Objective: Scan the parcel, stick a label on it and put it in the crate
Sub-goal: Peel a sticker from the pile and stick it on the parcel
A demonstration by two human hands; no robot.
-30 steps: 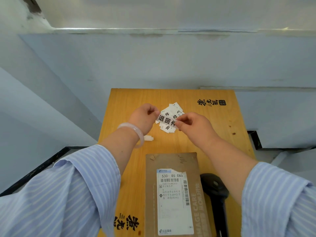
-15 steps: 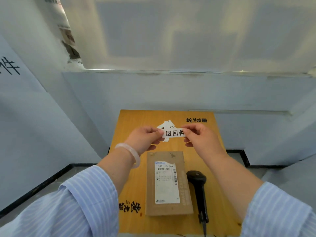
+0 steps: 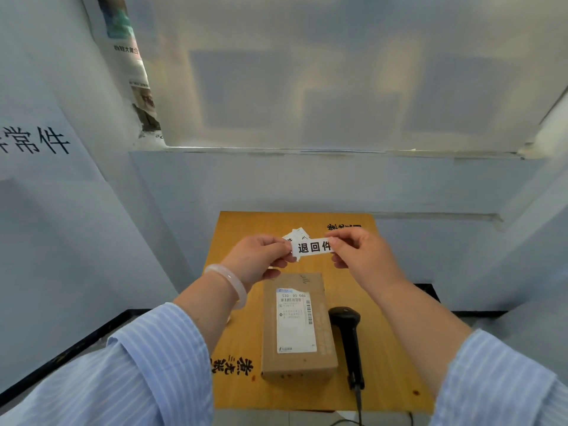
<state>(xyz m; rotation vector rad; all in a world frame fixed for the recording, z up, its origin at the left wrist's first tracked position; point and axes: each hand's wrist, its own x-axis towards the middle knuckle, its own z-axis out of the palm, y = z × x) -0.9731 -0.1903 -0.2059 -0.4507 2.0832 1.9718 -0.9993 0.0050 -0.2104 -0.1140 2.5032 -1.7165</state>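
My left hand (image 3: 261, 259) and right hand (image 3: 362, 256) pinch a label (image 3: 312, 248) by its ends over the table's (image 3: 246, 392) far half. Parcel (image 3: 296, 327) lies mid-table, scanner (image 3: 349, 336) just beside its right edge.

Parcel (image 3: 296, 327): a brown cardboard box, closed, lying flat on the wooden table (image 3: 246, 392), long side running away from the viewer. A white shipping slip with barcodes is stuck on its top face. Label (image 3: 312, 247): a white strip printed with three black characters, held level in the air above the far end of the parcel, each end pinched in fingers. More white labels (image 3: 295, 234) show just behind it.
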